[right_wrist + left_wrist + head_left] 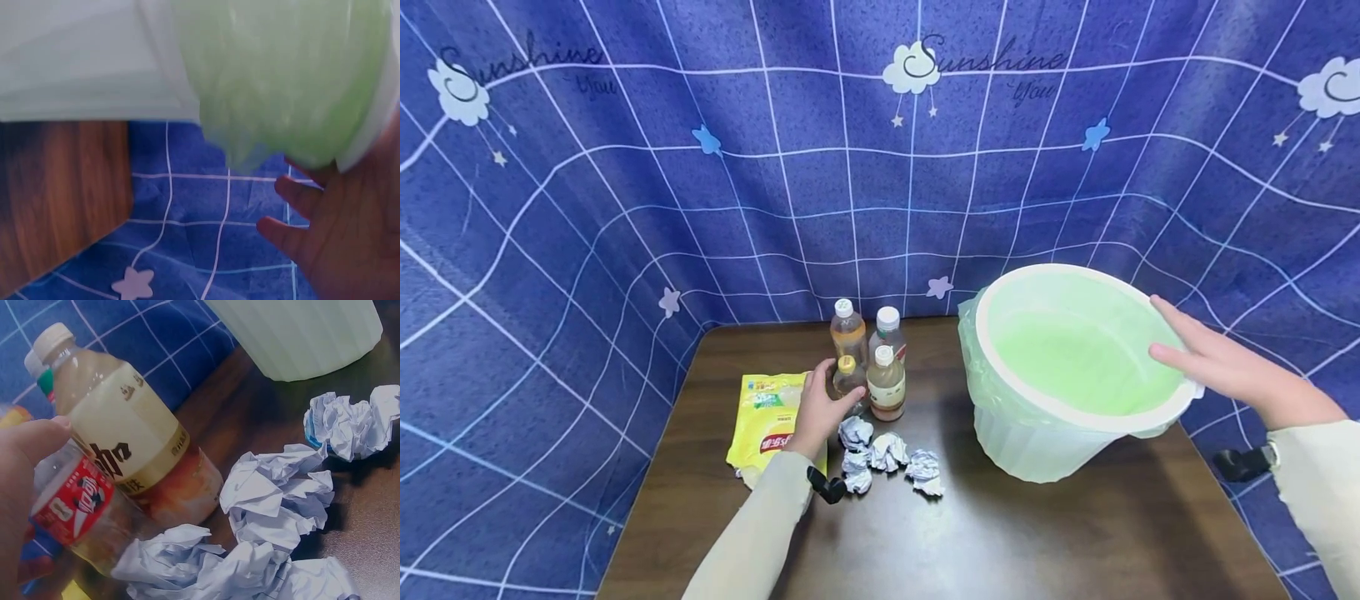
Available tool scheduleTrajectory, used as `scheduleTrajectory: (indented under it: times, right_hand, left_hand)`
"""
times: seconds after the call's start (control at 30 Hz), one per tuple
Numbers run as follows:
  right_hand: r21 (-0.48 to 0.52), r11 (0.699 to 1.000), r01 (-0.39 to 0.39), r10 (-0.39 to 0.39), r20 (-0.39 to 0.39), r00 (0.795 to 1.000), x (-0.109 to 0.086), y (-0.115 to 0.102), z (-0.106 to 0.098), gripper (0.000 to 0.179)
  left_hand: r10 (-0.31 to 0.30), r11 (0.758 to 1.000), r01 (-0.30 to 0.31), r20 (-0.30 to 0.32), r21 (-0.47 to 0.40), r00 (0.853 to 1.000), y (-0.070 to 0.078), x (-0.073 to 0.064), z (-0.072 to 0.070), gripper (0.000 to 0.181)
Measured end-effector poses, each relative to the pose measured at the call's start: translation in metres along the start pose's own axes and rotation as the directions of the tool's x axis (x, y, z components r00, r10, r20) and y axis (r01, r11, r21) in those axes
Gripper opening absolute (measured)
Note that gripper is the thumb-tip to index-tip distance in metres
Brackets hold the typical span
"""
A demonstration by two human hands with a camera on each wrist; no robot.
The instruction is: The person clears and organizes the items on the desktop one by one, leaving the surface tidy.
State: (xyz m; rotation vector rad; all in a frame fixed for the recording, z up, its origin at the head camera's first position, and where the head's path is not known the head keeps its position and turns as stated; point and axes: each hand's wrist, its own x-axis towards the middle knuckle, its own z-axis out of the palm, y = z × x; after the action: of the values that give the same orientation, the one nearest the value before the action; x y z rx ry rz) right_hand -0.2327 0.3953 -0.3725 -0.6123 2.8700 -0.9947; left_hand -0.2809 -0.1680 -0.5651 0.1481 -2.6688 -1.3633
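My left hand (824, 410) is around a small bottle with a yellow cap (847, 365), thumb on one side and fingers on the other. In the left wrist view this bottle shows a red label (81, 499). Right beside it stands a white-capped bottle with a cream label (128, 425). My right hand (1221, 357) holds the rim of a pale bin (1030, 442) lined with a green bag (1082, 358). The thumb lies inside the rim; fingers (300, 199) show outside, below the bag's edge.
Two more white-capped bottles, one with an orange label (850, 337) and one behind the cream one (888, 320), stand at the back. Several crumpled paper balls (889, 452) lie in front. A yellow snack bag (760, 425) is at the left of the brown table (1000, 533). A blue curtain (880, 192) hangs behind.
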Motion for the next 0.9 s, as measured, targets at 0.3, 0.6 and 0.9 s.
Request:
scheduleTrajectory:
  times: [0.3, 0.6, 0.9]
  right_hand:
    - [-0.09, 0.992, 0.084, -0.085, -0.007, 0.996, -0.007, 0.009, 0.0, 0.083]
    - [-0.12, 0.992, 0.036, -0.039, -0.024, 0.999, -0.007, 0.012, 0.002, 0.085]
    - [-0.114, 0.993, 0.009, -0.014, -0.038, 0.999, -0.008, 0.016, 0.002, 0.085]
  left_hand:
    - [0.001, 1.0, -0.001, -0.01, -0.015, 1.0, -0.006, 0.0, 0.005, 0.078]
    - [0.004, 0.999, -0.004, 0.005, -0.044, 1.0, -0.01, -0.003, 0.009, 0.073]
    - [0.035, 0.998, -0.036, -0.027, -0.053, 0.999, -0.004, 0.002, 0.009, 0.075]
